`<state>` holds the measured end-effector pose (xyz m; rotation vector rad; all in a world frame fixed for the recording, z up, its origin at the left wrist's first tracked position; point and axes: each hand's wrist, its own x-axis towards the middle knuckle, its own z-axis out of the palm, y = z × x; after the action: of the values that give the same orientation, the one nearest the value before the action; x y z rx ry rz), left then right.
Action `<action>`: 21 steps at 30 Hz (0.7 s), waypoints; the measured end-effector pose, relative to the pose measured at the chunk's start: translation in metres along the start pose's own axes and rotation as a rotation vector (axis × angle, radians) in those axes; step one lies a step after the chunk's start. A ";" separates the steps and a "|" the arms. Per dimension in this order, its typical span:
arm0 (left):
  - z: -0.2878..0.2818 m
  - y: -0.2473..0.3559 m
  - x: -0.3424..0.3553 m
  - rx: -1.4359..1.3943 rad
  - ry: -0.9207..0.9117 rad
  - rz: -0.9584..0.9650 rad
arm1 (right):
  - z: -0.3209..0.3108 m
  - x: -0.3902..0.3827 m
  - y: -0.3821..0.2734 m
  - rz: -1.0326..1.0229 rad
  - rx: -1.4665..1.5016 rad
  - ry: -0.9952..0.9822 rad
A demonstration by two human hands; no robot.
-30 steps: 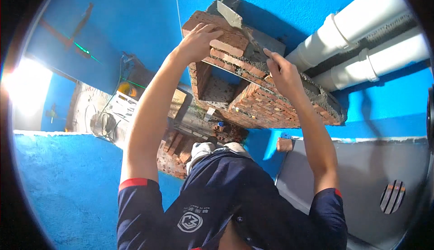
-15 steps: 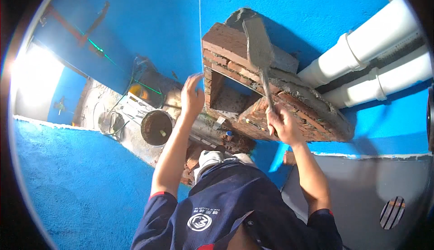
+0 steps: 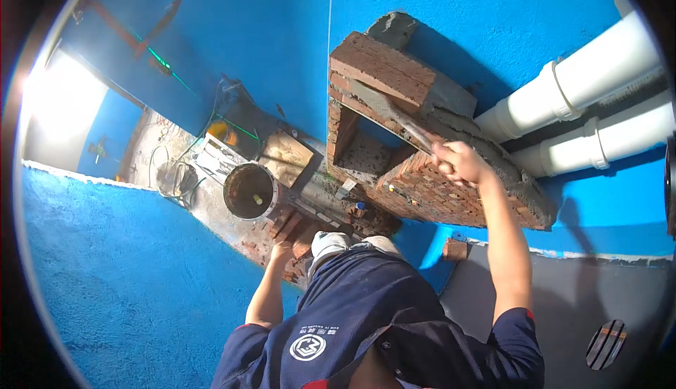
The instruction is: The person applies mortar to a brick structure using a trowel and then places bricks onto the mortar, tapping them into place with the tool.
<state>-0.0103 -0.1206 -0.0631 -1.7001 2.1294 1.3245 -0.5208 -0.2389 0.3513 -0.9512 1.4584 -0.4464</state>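
My right hand (image 3: pixel 461 164) is closed round the handle of a mortar-smeared trowel (image 3: pixel 412 125). The trowel's blade lies along the edge of the brickwork (image 3: pixel 451 199), just under a brick (image 3: pixel 384 68) at the upper corner. Grey mortar (image 3: pixel 393 30) sits behind that brick against the blue wall. Down by my leg, my left hand (image 3: pixel 282 250) is at a few loose bricks (image 3: pixel 284 223). Its fingers are small and partly hidden there, so I cannot tell whether they grip one.
Beside the loose bricks stands a bucket (image 3: pixel 248 190) with a small pale object inside. A board (image 3: pixel 285 157) and coiled cable (image 3: pixel 176 185) lie beyond. White pipes (image 3: pixel 570 93) run along the wall at right. A green laser line (image 3: pixel 160 61) crosses the left wall.
My left hand has dropped from beside the brickwork to the loose bricks. The trowel has come down off the top brick to the edge below it, with my right hand shifting slightly right.
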 end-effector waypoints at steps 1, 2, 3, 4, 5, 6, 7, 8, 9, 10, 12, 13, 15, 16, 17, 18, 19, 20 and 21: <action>-0.003 -0.018 -0.012 0.516 -0.080 0.306 | -0.011 -0.008 0.004 -0.002 0.001 0.005; 0.006 -0.036 -0.028 0.001 0.059 0.114 | -0.013 -0.023 -0.003 0.017 -0.021 0.033; 0.009 -0.037 -0.033 -0.135 0.065 -0.014 | -0.021 -0.038 0.003 0.039 -0.014 0.065; 0.007 -0.025 -0.034 -0.333 0.060 -0.217 | -0.031 -0.054 0.014 0.067 -0.024 0.122; 0.004 -0.011 -0.033 -0.519 0.068 -0.408 | -0.035 -0.075 0.018 0.104 -0.021 0.177; -0.001 0.001 -0.035 -0.619 0.084 -0.504 | -0.037 -0.091 0.024 0.101 -0.077 0.224; -0.004 0.013 -0.043 -0.698 0.104 -0.581 | -0.036 -0.100 0.042 0.024 -0.150 0.356; 0.004 -0.001 -0.048 -0.654 0.127 -0.598 | -0.035 -0.111 0.044 0.022 -0.164 0.335; 0.015 -0.016 -0.049 -0.608 0.143 -0.608 | -0.045 -0.121 0.067 -0.030 -0.284 0.410; 0.029 -0.015 -0.052 -1.041 0.216 -0.668 | -0.029 -0.141 0.048 -0.070 -0.072 0.319; 0.031 0.002 -0.043 -0.763 0.088 -0.574 | -0.021 -0.162 0.087 -0.139 0.204 0.382; 0.043 -0.019 -0.031 -0.240 -0.040 -0.244 | -0.020 -0.174 0.106 -0.180 0.351 0.403; 0.067 -0.041 0.002 0.820 -0.138 0.320 | -0.011 -0.172 0.154 -0.176 0.459 0.182; 0.078 -0.034 0.008 0.599 -0.007 0.252 | 0.012 -0.164 0.170 -0.192 0.320 0.222; 0.074 -0.001 0.011 0.115 0.035 0.064 | 0.030 -0.148 0.202 -0.155 0.395 0.211; 0.054 0.046 -0.005 -0.398 0.170 -0.102 | 0.051 -0.132 0.229 -0.045 0.411 0.287; 0.037 0.072 -0.021 -0.598 0.080 -0.460 | 0.063 -0.120 0.259 -0.014 0.283 0.284; 0.035 0.079 -0.028 -0.402 0.155 -0.351 | 0.076 -0.113 0.289 0.142 0.183 0.369; 0.031 0.087 -0.025 -0.326 0.284 -0.318 | 0.090 -0.121 0.312 0.278 0.135 0.481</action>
<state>-0.0864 -0.0820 -0.0204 -2.3642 1.7265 1.4655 -0.5385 0.0593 0.1761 -0.5388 1.9353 -0.5842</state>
